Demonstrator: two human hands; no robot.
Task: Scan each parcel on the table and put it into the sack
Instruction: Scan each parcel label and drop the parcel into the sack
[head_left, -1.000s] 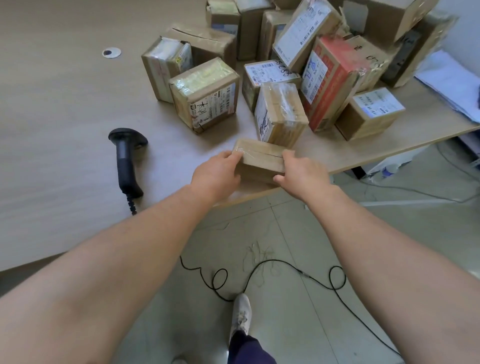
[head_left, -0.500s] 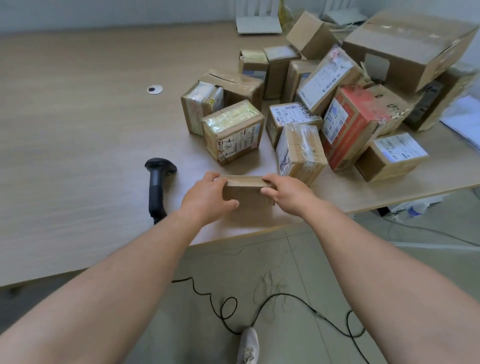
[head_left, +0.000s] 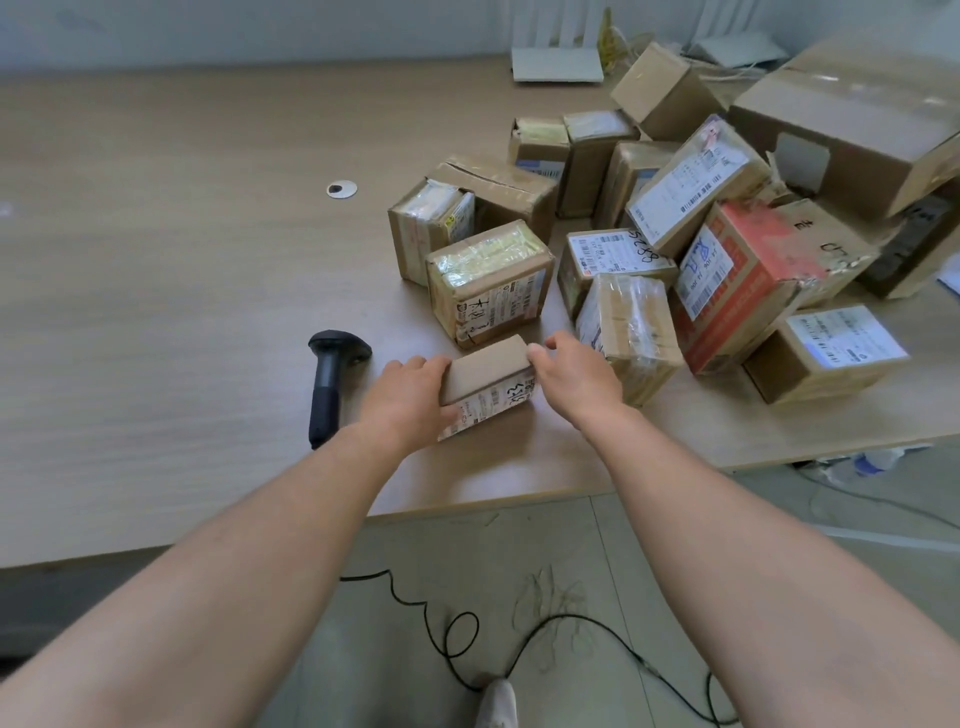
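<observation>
Parcel (head_left: 488, 382) between both hands, right grip unclear

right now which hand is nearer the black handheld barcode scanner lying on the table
Left. The left hand grips the left end of the small cardboard parcel, just right of the black handheld barcode scanner. The right hand holds the parcel's far end, farther away.
</observation>
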